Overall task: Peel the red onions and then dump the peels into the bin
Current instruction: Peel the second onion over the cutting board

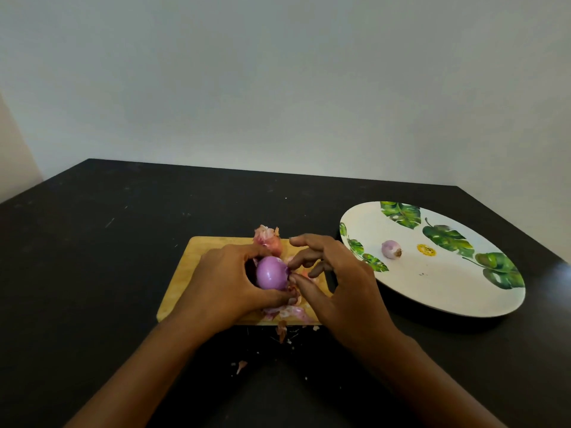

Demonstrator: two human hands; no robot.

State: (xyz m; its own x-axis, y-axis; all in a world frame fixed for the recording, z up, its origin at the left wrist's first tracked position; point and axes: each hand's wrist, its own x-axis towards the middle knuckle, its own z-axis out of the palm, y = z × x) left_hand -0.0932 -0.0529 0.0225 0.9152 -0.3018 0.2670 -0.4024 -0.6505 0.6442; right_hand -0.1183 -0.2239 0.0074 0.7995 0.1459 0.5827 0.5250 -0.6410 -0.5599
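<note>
While the left hand [228, 282] cups the largely peeled red onion [272, 277] above the cutting board [182, 279] near the tabletop's [92, 242] front edge, its long axis lying left-to-right, the right hand [336, 282], just beside, pinches the onion's right-hand tip, other fingers spread.

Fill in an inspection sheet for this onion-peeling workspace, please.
Surface: dark table, scuffed; a wooden cutting board lies on it.
Job's things: held onion, mostly peeled, over the board; skin-covered onion at the board's far edge; small onion on the leaf-patterned plate, right of the board. Bin: not in view.
Clutter: loose peels on the board's near edge; peel scraps on the table in front of it.
Hands: left hand grips the held onion; right hand pinches its end with thumb and forefinger.
Cables: nothing seen.
Surroundings: plain pale wall behind the table.
</note>
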